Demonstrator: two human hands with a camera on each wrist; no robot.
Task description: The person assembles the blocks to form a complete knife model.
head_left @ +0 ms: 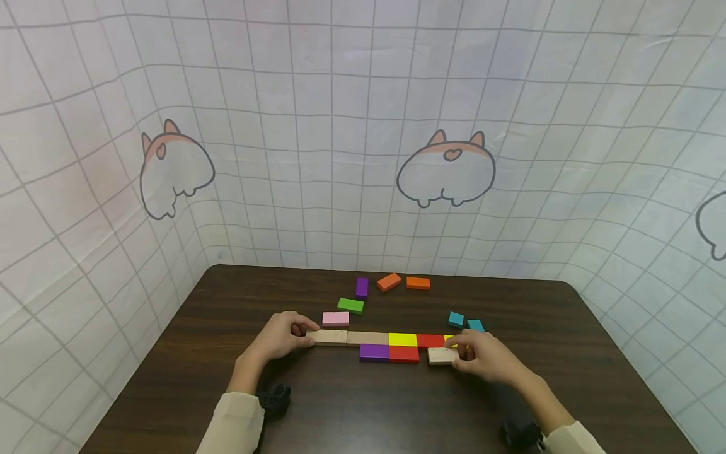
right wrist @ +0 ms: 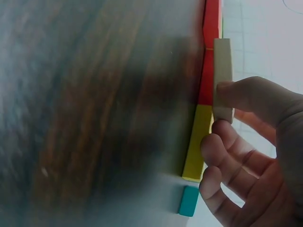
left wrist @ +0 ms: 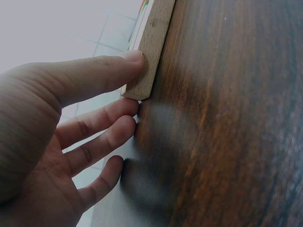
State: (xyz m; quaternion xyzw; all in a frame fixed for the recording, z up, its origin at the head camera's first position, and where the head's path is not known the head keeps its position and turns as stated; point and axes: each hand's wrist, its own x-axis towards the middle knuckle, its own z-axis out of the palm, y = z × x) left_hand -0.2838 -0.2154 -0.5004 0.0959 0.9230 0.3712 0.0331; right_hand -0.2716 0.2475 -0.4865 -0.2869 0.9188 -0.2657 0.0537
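Observation:
On the dark table a row of flat blocks runs left to right: a plain wooden block (head_left: 331,338), a second wooden block (head_left: 367,339), a yellow block (head_left: 403,340), a red block (head_left: 430,341) and another yellow one, partly hidden. A purple block (head_left: 375,353) and a red block (head_left: 404,355) lie against its near side. My left hand (head_left: 279,338) pinches the left end of the first wooden block, thumb (left wrist: 135,61) on its near face. My right hand (head_left: 486,357) holds a separate wooden block (right wrist: 222,71) between thumb and finger, raised just in front of the row's right part.
Behind the row lie a pink block (head_left: 336,319), a green block (head_left: 350,306), a purple block (head_left: 362,288), two orange blocks (head_left: 418,284) and two blue blocks (head_left: 456,320). A gridded white cloth (head_left: 317,157) surrounds the table's back and sides.

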